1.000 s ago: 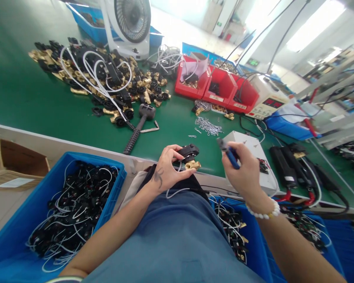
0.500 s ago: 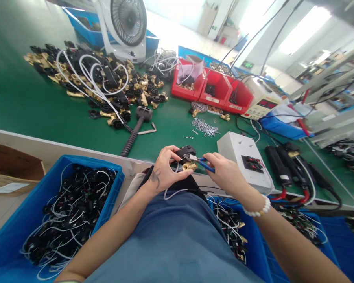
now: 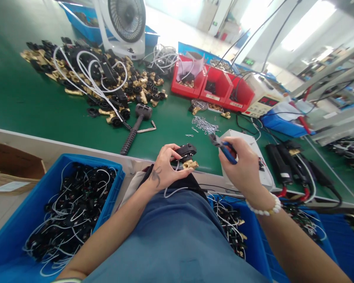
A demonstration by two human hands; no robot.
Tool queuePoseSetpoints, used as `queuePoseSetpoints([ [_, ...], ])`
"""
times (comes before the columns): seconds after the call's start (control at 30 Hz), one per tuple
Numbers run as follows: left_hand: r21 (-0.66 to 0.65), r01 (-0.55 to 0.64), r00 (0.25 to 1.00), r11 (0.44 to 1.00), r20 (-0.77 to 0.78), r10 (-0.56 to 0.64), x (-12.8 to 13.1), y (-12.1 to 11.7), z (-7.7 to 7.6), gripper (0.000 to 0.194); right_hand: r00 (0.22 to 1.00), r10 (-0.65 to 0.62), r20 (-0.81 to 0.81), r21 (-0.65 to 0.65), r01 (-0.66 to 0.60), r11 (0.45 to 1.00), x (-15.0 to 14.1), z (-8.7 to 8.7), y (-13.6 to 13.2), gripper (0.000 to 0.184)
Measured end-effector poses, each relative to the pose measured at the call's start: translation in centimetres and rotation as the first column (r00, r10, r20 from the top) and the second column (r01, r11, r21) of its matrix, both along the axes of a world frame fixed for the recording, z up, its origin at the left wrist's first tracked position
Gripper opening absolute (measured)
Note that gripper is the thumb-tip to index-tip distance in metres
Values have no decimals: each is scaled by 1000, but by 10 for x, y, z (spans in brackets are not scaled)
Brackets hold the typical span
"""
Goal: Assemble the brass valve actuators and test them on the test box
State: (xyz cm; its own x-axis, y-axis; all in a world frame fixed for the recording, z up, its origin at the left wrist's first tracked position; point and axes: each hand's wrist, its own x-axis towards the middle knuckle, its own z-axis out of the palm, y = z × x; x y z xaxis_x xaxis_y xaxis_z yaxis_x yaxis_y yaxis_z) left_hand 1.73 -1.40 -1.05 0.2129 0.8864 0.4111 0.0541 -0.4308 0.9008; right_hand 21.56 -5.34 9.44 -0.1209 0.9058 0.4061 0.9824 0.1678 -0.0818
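My left hand [image 3: 166, 167] is closed on a brass valve with a black housing [image 3: 186, 150], held at the table's front edge. The brass body [image 3: 189, 164] points to the right, and a white cable hangs from the unit toward my lap. Off to the right, my right hand [image 3: 238, 159] grips blue-handled pliers [image 3: 228, 153], their jaws pointing up and left, apart from the valve. Just beyond lie a pile of small wire clips [image 3: 205, 125] and one loose clip [image 3: 189, 135].
A hammer [image 3: 135, 127] and a hex key [image 3: 149, 127] lie left of centre. Behind them is a heap of brass valves [image 3: 106, 78] near a white fan [image 3: 126, 23]. Red bins [image 3: 187, 92] stand at the back. A grey-white box [image 3: 267, 177] sits beside my right hand. Blue crates [image 3: 116, 177] flank my lap.
Half a second ago the pliers' jaws were at the black housing; my right hand has since drawn them back to the right and up. My left hand keeps its hold on the valve.
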Motion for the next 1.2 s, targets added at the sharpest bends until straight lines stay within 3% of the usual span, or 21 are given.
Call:
queuePoseSetpoints([
  [0.07,2,3,1000,1000,0,-3,0,0,-1,41,998,-5,59,-115,12,993,-2,-3,0,22],
  [0.17,4,6,1000,1000,1,-6,0,0,-1,40,979,58,198,-351,16,936,-2,-6,2,22],
  [0.2,4,7,1000,1000,0,-7,0,0,-1,40,979,61,194,-336,8,942,-2,-6,2,24],
  [0.33,12,8,1000,1000,-11,-8,0,-1,-1,39,1000,16,22,-78,-14,997,2,-4,1,28],
  [0.37,14,6,1000,1000,-14,-6,0,-1,-2,39,1000,12,13,-97,-11,995,2,-5,1,26],
  [0.43,20,-1,1000,1000,-19,1,0,-1,-2,39,999,34,9,-262,-31,964,3,-12,0,22],
  [0.53,41,-26,999,999,-39,28,-2,-3,1,39,987,21,-156,-412,-84,907,6,-29,3,15],
  [0.6,63,-49,997,997,-58,53,-5,-6,6,41,961,-82,-264,-374,-23,927,11,-42,8,21],
  [0.7,152,-66,992,986,-95,81,-11,-10,20,48,959,-192,-208,-315,121,941,15,-62,18,41],
  [0.77,260,-50,986,964,-141,89,-15,-13,32,50,969,-173,-177,-230,131,964,13,-68,22,47],
  [0.83,360,-22,978,933,-184,94,-18,-16,45,50,938,-116,-328,-184,57,981,6,-66,19,54],
  [0.87,393,-13,975,919,-198,99,-19,-18,50,51,874,-85,-478,-204,-16,979,1,-61,16,58],
  [0.93,441,-3,967,897,-228,115,-20,-22,60,51,614,-61,-787,-261,-242,935,-12,-47,4,66],
  [1.0,480,13,956,877,-264,131,-21,-26,67,48,318,-101,-943,-238,-428,872,-26,-31,-9,70],
  [1.03,494,28,951,869,-282,130,-23,-27,70,47,217,-116,-969,-208,-465,861,-31,-25,-15,71],
  [1.1,512,74,947,856,-306,102,-25,-29,77,44,109,-121,-987,-159,-460,873,-40,-16,-25,72],
  [1.2,521,118,949,845,-311,59,-29,-32,86,31,42,-103,-994,-111,-428,897,-46,-10,-33,67],
])
